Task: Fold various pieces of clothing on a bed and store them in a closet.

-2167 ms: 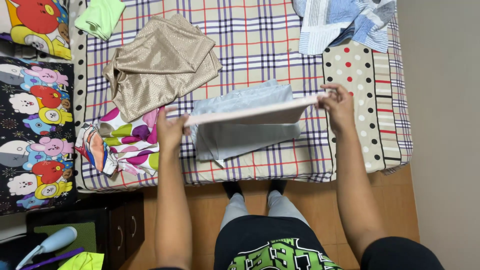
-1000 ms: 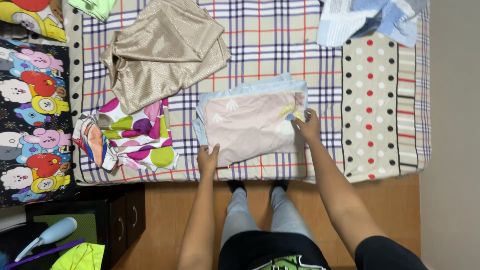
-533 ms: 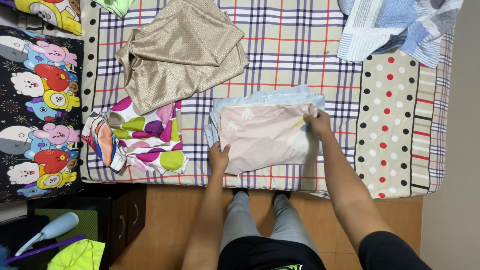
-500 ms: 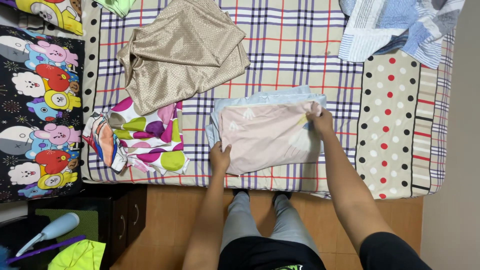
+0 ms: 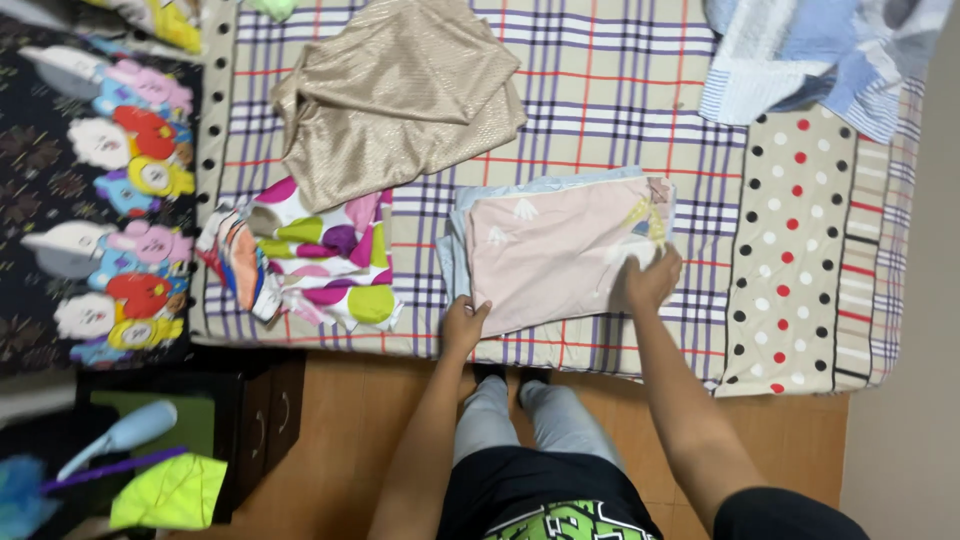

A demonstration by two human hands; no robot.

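Folded pink cloth [image 5: 565, 250] lies flat on the checked bedsheet [image 5: 600, 90], near the bed's front edge, roughly mid-bed. Long axis runs left-right across the view, slightly tilted: right end sits higher (farther from the person), left end lower. Under it, a pale blue layer [image 5: 455, 235] sticks out along the left and top edges.

Left hand [image 5: 463, 325] is at the cloth's lower-left corner, fingers curled onto the edge; looks like a pinch on the corner, but cannot tell for sure. Right hand [image 5: 652, 278] rests flat on the lower-right part of the cloth, palm down, fingers loose, not clenching anything.

Just left of the pink cloth: a crumpled polka-dot garment [image 5: 320, 260] with big coloured dots, near but apart. Beyond that, toward the far side, a gold shiny fabric [image 5: 395, 100], loosely folded. Top right: a blue-white striped patchwork cloth [image 5: 810, 60], well apart. Right strip of the bed is a spotted cream cover [image 5: 790, 250]. Far left, a dark cartoon-print blanket [image 5: 95, 190]. The person stands at the bed's front edge on a wood floor [image 5: 330, 450]; dark cabinet [image 5: 265, 410] at lower left.
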